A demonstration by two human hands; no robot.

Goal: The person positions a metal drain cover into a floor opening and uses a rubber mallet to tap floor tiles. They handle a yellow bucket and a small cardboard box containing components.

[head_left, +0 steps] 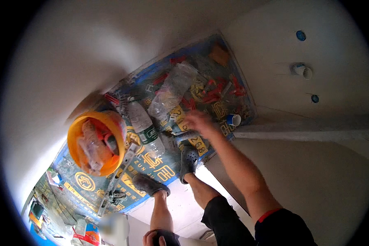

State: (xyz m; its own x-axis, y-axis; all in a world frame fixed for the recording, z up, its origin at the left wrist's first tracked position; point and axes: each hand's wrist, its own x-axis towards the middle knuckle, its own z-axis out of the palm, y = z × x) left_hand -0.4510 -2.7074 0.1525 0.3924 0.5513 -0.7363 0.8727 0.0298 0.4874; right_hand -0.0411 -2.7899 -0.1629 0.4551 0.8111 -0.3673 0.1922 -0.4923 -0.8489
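My right hand (199, 122) reaches out low over the littered floor covering, smeared by motion, so its fingers cannot be made out. Beside it lie a crumpled clear plastic bag (176, 88) and a heap of small red plastic pieces (213, 95). My left hand (153, 238) rests on my knee at the lower edge, partly cut off, its fingers spread and holding nothing. Left of the bag, a large clear plastic bottle (143, 128) with a green label lies on its side. An orange-yellow bucket (122, 149) holds red pieces and clear plastic wrapping.
A short white-and-blue pipe end (233, 119) sits near the ledge (291, 133) at right. A long metal bar (118, 177) lies beside the bucket. Pipe stubs (306, 73) stick out of the right wall. Packaging and debris (86, 231) lie at lower left. My shoes (151, 185) stand on the covering.
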